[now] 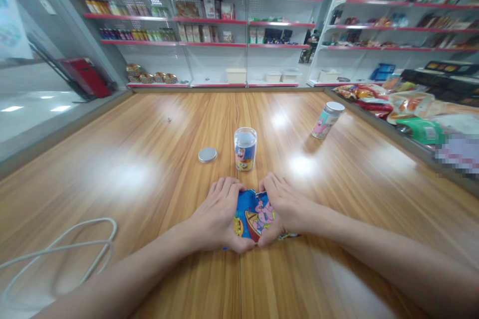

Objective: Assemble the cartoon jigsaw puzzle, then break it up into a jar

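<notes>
A folded blue cloth with a cartoon print [250,217] lies on the wooden table in front of me. My left hand [222,214] grips its left side, with the thumb along the near edge. On the other side my right hand [282,209] has its fingers curled round the cloth, and the two thumbs almost meet. Just beyond stands an upright clear jar with a cartoon label [245,152], its top uncovered. To the left of that jar a round silver lid [207,155] rests flat. The cloth's outer parts are hidden under my palms.
A second jar with a silver lid [328,120] stands farther right. A white cable [80,244] loops at the near left. Packaged snacks [374,97] and a green package [421,130] are beyond the right edge. Stocked shelves [209,20] line the back.
</notes>
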Motion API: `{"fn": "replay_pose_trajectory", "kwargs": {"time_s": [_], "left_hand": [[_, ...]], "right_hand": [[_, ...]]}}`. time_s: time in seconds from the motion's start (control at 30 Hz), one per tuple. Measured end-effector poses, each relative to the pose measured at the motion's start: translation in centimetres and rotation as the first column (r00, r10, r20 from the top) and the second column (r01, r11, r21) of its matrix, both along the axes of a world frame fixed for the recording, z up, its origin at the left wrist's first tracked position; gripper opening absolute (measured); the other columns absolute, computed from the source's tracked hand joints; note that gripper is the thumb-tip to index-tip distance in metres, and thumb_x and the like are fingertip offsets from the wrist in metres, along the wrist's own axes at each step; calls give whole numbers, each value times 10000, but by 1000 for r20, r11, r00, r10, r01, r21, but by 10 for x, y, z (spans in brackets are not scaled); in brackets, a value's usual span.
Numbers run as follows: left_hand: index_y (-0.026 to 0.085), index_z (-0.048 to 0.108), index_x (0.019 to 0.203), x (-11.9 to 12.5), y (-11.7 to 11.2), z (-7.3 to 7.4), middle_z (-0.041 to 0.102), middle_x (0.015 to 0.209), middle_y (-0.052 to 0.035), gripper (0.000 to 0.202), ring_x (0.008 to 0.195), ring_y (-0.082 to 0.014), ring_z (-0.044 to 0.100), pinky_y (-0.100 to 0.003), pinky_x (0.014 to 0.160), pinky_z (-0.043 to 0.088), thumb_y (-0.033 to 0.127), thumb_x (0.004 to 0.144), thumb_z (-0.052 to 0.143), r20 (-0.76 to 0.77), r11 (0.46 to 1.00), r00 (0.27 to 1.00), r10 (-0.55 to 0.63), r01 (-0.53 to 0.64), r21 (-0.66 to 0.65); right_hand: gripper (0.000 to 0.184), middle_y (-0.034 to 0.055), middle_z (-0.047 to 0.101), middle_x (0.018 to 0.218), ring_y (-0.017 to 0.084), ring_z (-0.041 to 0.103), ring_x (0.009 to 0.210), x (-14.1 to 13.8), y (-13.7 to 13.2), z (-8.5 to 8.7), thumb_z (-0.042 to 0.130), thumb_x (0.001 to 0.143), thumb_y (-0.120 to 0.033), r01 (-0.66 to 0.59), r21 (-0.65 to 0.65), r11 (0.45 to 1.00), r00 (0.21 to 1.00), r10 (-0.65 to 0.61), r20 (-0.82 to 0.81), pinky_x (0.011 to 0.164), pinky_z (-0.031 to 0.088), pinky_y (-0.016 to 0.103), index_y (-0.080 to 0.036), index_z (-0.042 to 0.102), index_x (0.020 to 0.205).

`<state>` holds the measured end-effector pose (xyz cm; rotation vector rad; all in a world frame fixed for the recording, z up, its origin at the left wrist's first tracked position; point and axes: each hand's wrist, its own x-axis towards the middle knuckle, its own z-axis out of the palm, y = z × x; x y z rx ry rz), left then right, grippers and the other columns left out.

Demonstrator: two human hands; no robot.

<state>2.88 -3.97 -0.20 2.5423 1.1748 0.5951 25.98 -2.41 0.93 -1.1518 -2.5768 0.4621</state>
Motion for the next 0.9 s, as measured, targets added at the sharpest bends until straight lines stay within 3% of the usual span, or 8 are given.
{"fn": "replay_pose_trajectory", "kwargs": {"time_s": [0.2,0.37,0.57,0.67,0.77,0.9], "left_hand": [[144,415,1260,0,-1,-3,484,1168,-129,915,1066,-313,486,-487,947,456,532,533,814,42,1000,999,-18,19,-8],[188,433,1329,-3,0,1,478,1197,-111,946,1086,-305,478,-474,954,464,507,535,836,33,997,998,-52,54,-56],[212,503,1292,-5,-1,5,494,1139,-85,871,1065,-291,483,-455,933,479,523,555,847,29,994,997,-65,67,-91],[206,478,1331,-5,0,4,474,1201,-99,930,1117,-294,478,-450,979,470,518,542,858,42,994,996,-72,76,-79],[185,435,1387,-8,4,6,446,1291,-134,1017,1189,-325,451,-486,1036,436,591,549,844,7,998,998,-56,56,-34],[176,484,1325,-14,7,12,465,1300,-151,987,1191,-356,452,-538,1026,421,712,556,795,-94,998,994,-64,64,-3]], "right_hand": [[958,117,575,1139,297,527,1025,2,-3,-17,845,513,-595,-97,82,992,976,111,-185,910,434,455,-139,495,1279],[822,108,560,1076,278,521,982,3,-2,-18,852,526,-540,-115,89,989,973,130,-193,857,462,420,-141,591,1195],[813,106,561,1059,272,514,965,-2,-5,-10,840,520,-516,-128,76,989,977,139,-160,848,460,425,-117,566,1173],[774,96,543,1009,264,495,913,-7,-5,-6,847,491,-516,-109,59,992,990,114,-87,802,456,414,-123,569,1097],[677,72,529,960,243,482,874,-9,-4,-3,855,482,-490,-95,46,994,992,99,-77,775,448,389,-155,542,981],[602,57,537,970,236,500,904,-7,-3,-5,836,522,-422,-104,59,993,981,113,-160,793,445,371,-177,530,978]]}}
